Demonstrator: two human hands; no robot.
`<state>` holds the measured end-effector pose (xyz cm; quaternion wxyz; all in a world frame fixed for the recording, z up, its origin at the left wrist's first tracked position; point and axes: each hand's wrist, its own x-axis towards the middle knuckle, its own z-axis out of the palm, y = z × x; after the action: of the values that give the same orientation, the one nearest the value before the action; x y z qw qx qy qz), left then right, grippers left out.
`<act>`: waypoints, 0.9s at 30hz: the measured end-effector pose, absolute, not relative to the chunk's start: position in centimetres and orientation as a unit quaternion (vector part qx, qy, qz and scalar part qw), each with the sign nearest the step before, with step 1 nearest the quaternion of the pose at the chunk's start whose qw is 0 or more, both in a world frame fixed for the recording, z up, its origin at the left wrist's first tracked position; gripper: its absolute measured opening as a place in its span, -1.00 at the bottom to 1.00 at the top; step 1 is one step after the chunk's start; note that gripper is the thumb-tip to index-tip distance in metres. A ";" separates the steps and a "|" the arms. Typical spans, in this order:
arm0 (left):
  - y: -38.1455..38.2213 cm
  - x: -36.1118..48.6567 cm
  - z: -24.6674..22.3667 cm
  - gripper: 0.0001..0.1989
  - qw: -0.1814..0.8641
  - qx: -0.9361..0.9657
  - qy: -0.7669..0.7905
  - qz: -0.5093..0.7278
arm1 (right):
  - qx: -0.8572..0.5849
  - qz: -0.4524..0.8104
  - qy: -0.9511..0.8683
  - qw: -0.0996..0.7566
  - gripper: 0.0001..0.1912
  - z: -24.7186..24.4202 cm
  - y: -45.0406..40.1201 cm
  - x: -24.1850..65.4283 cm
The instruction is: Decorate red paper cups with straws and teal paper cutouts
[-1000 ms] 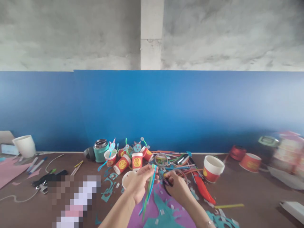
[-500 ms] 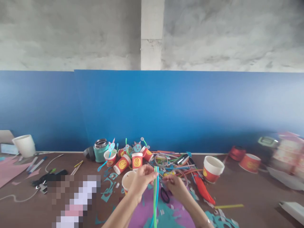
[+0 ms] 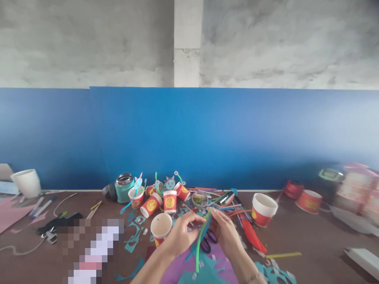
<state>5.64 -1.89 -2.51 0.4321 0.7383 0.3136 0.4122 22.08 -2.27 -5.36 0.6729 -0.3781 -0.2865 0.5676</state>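
My left hand (image 3: 184, 233) is closed, its fingers and thumb pinching a green straw (image 3: 197, 254) and a blue straw (image 3: 189, 255) side by side. Their lower ends hang towards me, spread apart. My right hand (image 3: 225, 228) grips the upper ends of the same straws, its fingertips close to the left ones. Below the hands, dark-handled scissors (image 3: 206, 247) lie on purple paper (image 3: 174, 269) with teal paper scraps (image 3: 204, 274). An upright paper cup (image 3: 161, 225) stands just left of my left hand.
Behind lie red paper cups (image 3: 170, 202), some with paper faces, and a teal thermos (image 3: 124, 192). A heap of straws and pens (image 3: 219, 197) sits beside them. Right are stacked cups (image 3: 264, 209) and a red pouch (image 3: 254, 236); left, a white mug (image 3: 27, 184).
My right hand has moved up to the straws and now grips their upper ends. The straws have tilted from upright, tops leaning right. My left hand has dropped slightly.
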 end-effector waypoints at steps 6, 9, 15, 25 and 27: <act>-2.6 5.3 -2.0 -0.74 0.377 0.795 0.264 0.396 | -0.356 0.612 -0.271 0.653 -0.68 -5.3 -2.3 21.8; -2.7 5.4 -2.0 -0.80 0.398 0.781 0.252 0.411 | -0.356 0.618 -0.272 0.646 -0.69 -5.2 -2.3 21.8; -2.4 7.1 -3.7 -0.65 0.577 0.593 0.286 0.483 | -0.337 0.622 -0.290 0.644 -0.72 -5.0 -2.5 21.9; -2.3 7.8 -4.1 -0.67 0.664 0.506 0.359 0.417 | -0.407 0.519 -0.446 0.605 -0.65 -5.0 -2.7 22.0; -2.1 7.5 -3.9 -0.67 0.654 0.545 0.357 0.386 | -0.448 0.489 -0.473 0.580 -0.61 -5.0 -2.8 21.9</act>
<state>7.47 -2.12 -3.86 0.6536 0.5447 0.3569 0.3857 21.95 -2.77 -4.97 0.5800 -0.4484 -0.4726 0.4891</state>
